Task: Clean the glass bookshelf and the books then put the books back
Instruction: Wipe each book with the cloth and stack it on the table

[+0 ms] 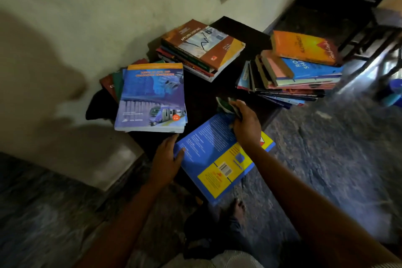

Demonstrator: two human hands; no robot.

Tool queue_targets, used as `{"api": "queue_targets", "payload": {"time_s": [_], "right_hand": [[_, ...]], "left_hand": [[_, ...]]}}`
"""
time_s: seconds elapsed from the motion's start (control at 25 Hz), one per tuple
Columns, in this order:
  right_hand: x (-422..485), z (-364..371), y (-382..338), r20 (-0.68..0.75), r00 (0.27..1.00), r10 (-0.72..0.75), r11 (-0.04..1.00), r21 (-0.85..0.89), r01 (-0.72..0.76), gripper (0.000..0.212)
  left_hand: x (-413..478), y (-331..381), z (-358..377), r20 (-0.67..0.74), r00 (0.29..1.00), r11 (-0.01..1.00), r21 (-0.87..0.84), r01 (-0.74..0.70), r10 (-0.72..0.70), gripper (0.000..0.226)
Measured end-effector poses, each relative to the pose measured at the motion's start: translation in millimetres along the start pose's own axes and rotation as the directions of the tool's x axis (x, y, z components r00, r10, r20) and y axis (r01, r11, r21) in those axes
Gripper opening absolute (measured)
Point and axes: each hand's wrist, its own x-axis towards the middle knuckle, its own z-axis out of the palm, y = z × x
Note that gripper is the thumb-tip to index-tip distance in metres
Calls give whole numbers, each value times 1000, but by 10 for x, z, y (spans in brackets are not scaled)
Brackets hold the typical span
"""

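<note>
Through the head camera, your blue-and-yellow book (217, 159) lies back cover up, tilted, with its far end over the dark table (200, 89). Your left hand (166, 156) grips the book's left edge, thumb on the cover. Your right hand (245, 124) sits at the book's far end, fingers curled round a green-and-white cloth (224, 103). Beyond the book to the left is a train-cover stack (152, 98). Straight beyond it is the Applied Costing stack (204, 48). Beyond it to the right is an orange-topped stack (300, 67).
</note>
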Motion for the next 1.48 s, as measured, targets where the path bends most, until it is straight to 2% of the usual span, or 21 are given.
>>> {"api": "queue_targets", "payload": {"time_s": [0.12, 0.2, 0.28, 0.36, 0.48, 0.6, 0.64, 0.72, 0.8, 0.84, 0.88, 0.92, 1.0, 1.08, 1.16, 1.24, 1.32, 1.4, 1.48], "right_hand": [[43, 248, 189, -12, 998, -63, 960, -274, 57, 52], [-31, 378, 207, -40, 991, -125, 926, -364, 102, 48], [-229, 455, 170, -7, 981, -193, 904, -390, 175, 49], [-590, 520, 111, 48, 959, -280, 885, -373, 277, 47], [-1080, 557, -89, 176, 916, -362, 885, -245, 396, 40], [-1271, 370, -158, 294, 805, -516, 824, -89, 560, 34], [-1220, 241, -178, 310, 807, -502, 851, 9, 526, 36], [-1040, -46, -185, 313, 902, -298, 955, 109, 277, 52], [-728, -254, 32, 123, 992, -2, 998, 63, -6, 59], [-597, -315, 181, 14, 995, 103, 994, 20, -103, 60], [-535, -346, 317, -56, 988, 145, 988, -40, -147, 59], [-555, -328, 434, -60, 990, 128, 985, -110, -134, 57], [-794, -168, 554, -37, 999, -6, 978, -208, -1, 47], [-1180, -20, 431, -63, 990, -123, 974, -199, 108, 36], [-1595, 34, 233, -4, 953, -302, 942, -155, 298, 32], [-1838, 11, 96, 138, 905, -403, 905, -89, 416, 30], [-1858, -62, 9, 202, 926, -320, 947, 27, 321, 41], [-1722, -195, -134, 147, 974, -170, 970, 200, 139, 46], [-1534, -357, -280, 98, 992, -85, 938, 344, 46, 59]], "left_hand": [[139, 6, -73, 141, 983, 981, 168, 94, -118, 66], [233, 99, -130, 166, 969, 976, 152, 157, -182, 63], [349, 215, -184, 199, 943, 963, 97, 252, -267, 57], [439, 265, -234, 287, 893, 926, -46, 374, -347, 52], [444, 227, -303, 407, 832, 819, -273, 505, -377, 61], [384, 168, -348, 456, 802, 758, -338, 558, -387, 76], [372, 167, -355, 472, 794, 742, -355, 569, -383, 72], [349, 174, -359, 481, 801, 730, -393, 559, -355, 65], [332, 156, -340, 490, 802, 682, -459, 570, -340, 62], [310, 165, -335, 501, 797, 649, -490, 582, -337, 59], [288, 176, -334, 514, 788, 608, -520, 600, -338, 55], [277, 178, -331, 530, 776, 575, -536, 618, -341, 52], [245, 170, -331, 560, 758, 528, -554, 644, -336, 50], [218, 163, -342, 567, 756, 500, -575, 647, -327, 46], [202, 172, -342, 548, 771, 520, -577, 629, -325, 39], [176, 215, -341, 515, 799, 574, -567, 590, -312, 34], [154, 263, -341, 464, 832, 613, -573, 544, -304, 36], [92, 378, -373, 398, 881, 656, -598, 461, -256, 35], [0, 578, -411, 325, 932, 697, -631, 340, -160, 29]]}}
